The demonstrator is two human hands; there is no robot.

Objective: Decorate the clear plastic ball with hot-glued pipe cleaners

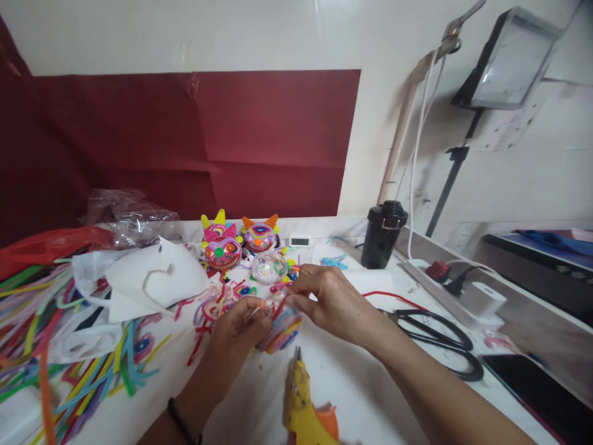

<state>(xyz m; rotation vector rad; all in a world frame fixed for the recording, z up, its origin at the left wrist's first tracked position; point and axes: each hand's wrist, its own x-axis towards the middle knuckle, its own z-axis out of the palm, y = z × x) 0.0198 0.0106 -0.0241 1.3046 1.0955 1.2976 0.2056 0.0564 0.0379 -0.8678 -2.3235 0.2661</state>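
Observation:
My left hand [241,324] and my right hand [327,300] meet over the white table [352,383], both closed on a small round ornament [283,330] wrapped in coloured spirals. The right fingers pinch a red pipe cleaner [279,304] at the ornament's top. The left fingers grip the ornament's left side. A yellow glue gun [303,405] lies just below the hands, nozzle pointing up at the ornament.
Finished cat-eared ornaments [241,241] and a clear ball [269,266] stand behind the hands. Loose pipe cleaners [60,346] and white paper [152,278] lie on the left. Black scissors [440,340], a black cup [383,233], a power strip [445,278] and a phone [542,395] are at the right.

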